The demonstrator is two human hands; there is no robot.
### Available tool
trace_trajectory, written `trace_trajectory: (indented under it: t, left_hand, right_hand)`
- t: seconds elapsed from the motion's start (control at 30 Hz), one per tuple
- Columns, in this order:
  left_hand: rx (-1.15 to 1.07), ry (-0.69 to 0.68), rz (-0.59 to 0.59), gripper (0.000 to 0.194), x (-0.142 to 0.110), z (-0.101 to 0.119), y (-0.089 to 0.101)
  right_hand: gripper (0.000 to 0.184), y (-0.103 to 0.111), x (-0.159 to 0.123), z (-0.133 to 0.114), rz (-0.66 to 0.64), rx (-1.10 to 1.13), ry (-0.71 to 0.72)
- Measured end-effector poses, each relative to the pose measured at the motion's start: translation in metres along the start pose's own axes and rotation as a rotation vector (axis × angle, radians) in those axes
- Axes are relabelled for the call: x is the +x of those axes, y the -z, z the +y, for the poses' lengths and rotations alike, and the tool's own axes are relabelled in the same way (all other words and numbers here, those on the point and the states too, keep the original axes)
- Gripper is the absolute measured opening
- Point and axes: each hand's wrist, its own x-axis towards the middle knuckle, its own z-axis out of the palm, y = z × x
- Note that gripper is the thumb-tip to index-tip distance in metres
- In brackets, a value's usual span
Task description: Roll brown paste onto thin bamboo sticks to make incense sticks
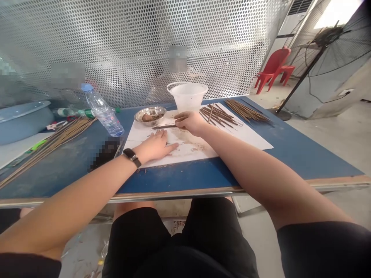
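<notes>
Stick (164, 126) lying crosswise on paper sheet (243, 141), right hand (188, 122) at its end.
Steel bowl (136, 116) just behind; left hand (155, 144) flat, open on sheet just below stick; right fingers pinch stick's right end, so right is nearer; hands apart; loose sticks (220, 117) further right.

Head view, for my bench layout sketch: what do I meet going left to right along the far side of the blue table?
pale blue basin → plastic water bottle → steel bowl → translucent plastic tub → bundle of thin brown sticks
</notes>
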Motion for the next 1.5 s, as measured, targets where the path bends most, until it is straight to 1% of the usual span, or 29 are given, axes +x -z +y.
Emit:
trace_trajectory:
  t: [0.07, 0.1, 0.17, 0.27, 0.37, 0.47, 0.53, 0.6, 0.67, 0.73, 0.87, 0.97, 1.03, 1.1, 1.2, 1.3, 1.4, 1.47, 1.5]
  left_hand:
    - [-0.022, 0.038, -0.007, 0.109, 0.013, 0.001, 0.006]
    - [-0.031, 0.048, -0.014, 0.109, 0.016, 0.002, 0.008]
    - [-0.047, 0.038, -0.032, 0.109, 0.013, 0.002, 0.010]
    - [-0.057, -0.014, -0.078, 0.113, -0.010, 0.004, 0.007]
    - [-0.016, -0.040, -0.116, 0.111, -0.045, 0.008, 0.004]
    - [0.012, -0.029, -0.143, 0.114, -0.078, 0.013, 0.002]
    - [0.011, -0.030, -0.134, 0.115, -0.091, 0.016, 0.000]
    - [0.014, -0.038, -0.110, 0.114, -0.095, 0.018, -0.002]
    - [0.028, -0.041, -0.098, 0.113, -0.088, 0.020, -0.003]
    - [0.040, -0.030, -0.092, 0.110, -0.073, 0.021, -0.004]
    - [0.013, 0.005, -0.061, 0.109, -0.028, 0.016, -0.005]
    - [-0.018, 0.011, -0.011, 0.110, 0.001, 0.009, -0.005]
    - [-0.035, 0.009, 0.001, 0.110, 0.011, 0.006, -0.004]
    - [-0.060, 0.006, -0.010, 0.110, 0.010, 0.005, -0.003]
    - [-0.066, -0.009, -0.019, 0.111, -0.010, 0.007, -0.005]
    - [-0.030, -0.046, -0.006, 0.110, -0.046, 0.010, -0.011]
    - [-0.024, -0.080, 0.033, 0.112, -0.084, 0.013, -0.018]
    - [-0.049, -0.067, 0.042, 0.110, -0.101, 0.013, -0.021]
    - [-0.057, -0.058, 0.034, 0.109, -0.106, 0.014, -0.021]
  right_hand:
    - [0.030, 0.002, 0.000, 0.000, -0.037, 0.025, -0.017]
    - [0.031, 0.003, 0.000, 0.000, -0.060, 0.035, -0.018]
    - [0.031, 0.005, 0.000, -0.001, -0.106, 0.054, -0.010]
    - [0.029, 0.005, -0.003, -0.004, -0.205, 0.094, 0.016]
    - [0.031, 0.003, -0.007, -0.007, -0.300, 0.151, 0.045]
    - [0.034, 0.001, -0.008, -0.008, -0.330, 0.199, 0.035]
    - [0.035, 0.000, -0.008, -0.008, -0.352, 0.215, 0.031]
    - [0.035, 0.000, -0.007, -0.007, -0.371, 0.224, 0.039]
    - [0.033, -0.001, -0.007, -0.006, -0.383, 0.235, 0.057]
    - [0.030, -0.001, -0.006, -0.005, -0.394, 0.248, 0.082]
    - [0.028, 0.000, -0.004, -0.003, -0.413, 0.227, 0.119]
    - [0.028, 0.000, -0.005, -0.002, -0.385, 0.199, 0.122]
    - [0.029, -0.001, -0.006, -0.003, -0.341, 0.178, 0.123]
    - [0.030, -0.002, -0.007, -0.003, -0.299, 0.158, 0.124]
    - [0.029, -0.002, -0.008, -0.005, -0.284, 0.163, 0.113]
    - [0.029, -0.003, -0.008, -0.005, -0.283, 0.216, 0.083]
    - [0.031, -0.004, -0.008, -0.004, -0.298, 0.272, 0.078]
    - [0.034, -0.005, -0.008, -0.005, -0.327, 0.290, 0.084]
    - [0.035, -0.006, -0.009, -0.005, -0.339, 0.294, 0.083]
